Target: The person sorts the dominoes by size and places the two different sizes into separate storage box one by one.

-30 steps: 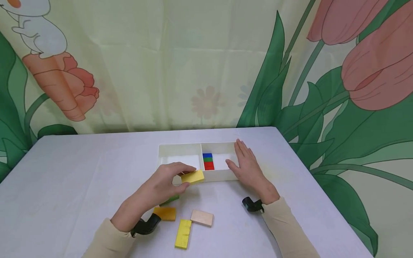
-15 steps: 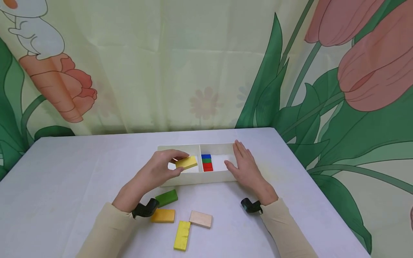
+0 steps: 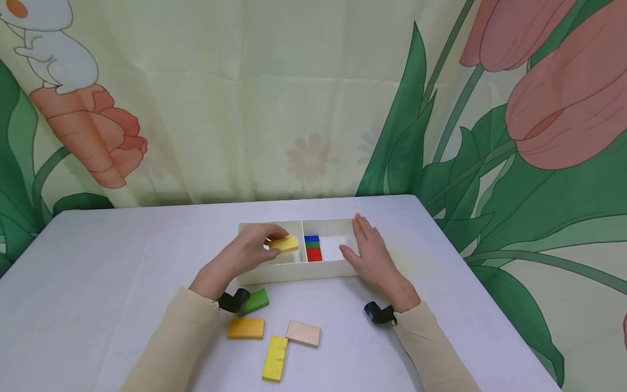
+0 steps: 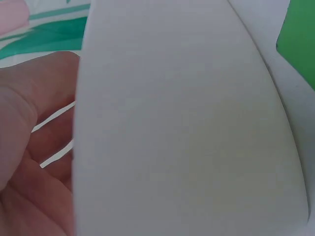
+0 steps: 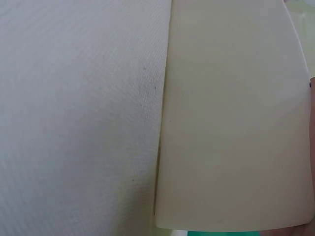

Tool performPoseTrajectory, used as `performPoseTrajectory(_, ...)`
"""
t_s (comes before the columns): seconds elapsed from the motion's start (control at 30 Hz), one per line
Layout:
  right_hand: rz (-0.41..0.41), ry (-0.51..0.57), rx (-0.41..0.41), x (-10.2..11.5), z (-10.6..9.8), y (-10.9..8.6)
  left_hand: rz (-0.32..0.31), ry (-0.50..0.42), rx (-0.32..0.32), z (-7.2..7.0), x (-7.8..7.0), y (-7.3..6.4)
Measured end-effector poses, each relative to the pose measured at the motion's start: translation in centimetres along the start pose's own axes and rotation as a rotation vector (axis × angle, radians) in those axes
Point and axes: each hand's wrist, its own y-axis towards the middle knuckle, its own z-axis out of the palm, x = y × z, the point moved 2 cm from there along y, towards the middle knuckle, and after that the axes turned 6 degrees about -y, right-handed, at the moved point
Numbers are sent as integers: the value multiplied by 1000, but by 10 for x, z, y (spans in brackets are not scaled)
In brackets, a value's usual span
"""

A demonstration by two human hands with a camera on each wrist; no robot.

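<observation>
"What sort of place is this, a home?"

"Can't say for sure. It looks like a recording corner: a table (image 3: 122, 256) covered in white cloth (image 5: 74, 108), its weave plain up close, with a curtain (image 3: 245, 109) hanging behind the far edge."

"Any pattern on it?"

"A rabbit (image 3: 66, 62) on a carrot (image 3: 88, 139) above the far left corner, big tulips (image 3: 568, 109) above the far right, leaves (image 3: 534, 294) down past the right edge. It would suit a child's room."

"Then why recording?"

"The left camera (image 3: 234, 300) and right camera (image 3: 379, 313), worn at the wrists. The curtain hides the room behind."
</observation>
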Motion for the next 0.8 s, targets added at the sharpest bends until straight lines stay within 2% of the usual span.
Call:
performPoseTrajectory(0.3, 0, -5, -3, 0, 1, 0, -54, 27, 20, 10, 14, 18)
performPoseTrajectory(0.5, 8, -16, -5, -2, 1, -2, -99, 94, 59, 19, 16, 29)
performPoseTrajectory(0.63, 2, -4, -7, -1, 1, -1, -116, 123, 74, 22, 17, 33)
performPoseTrajectory(0.8, 4, -9, -9, -1, 2, -1, -125, 117, 70, 28, 20, 36)
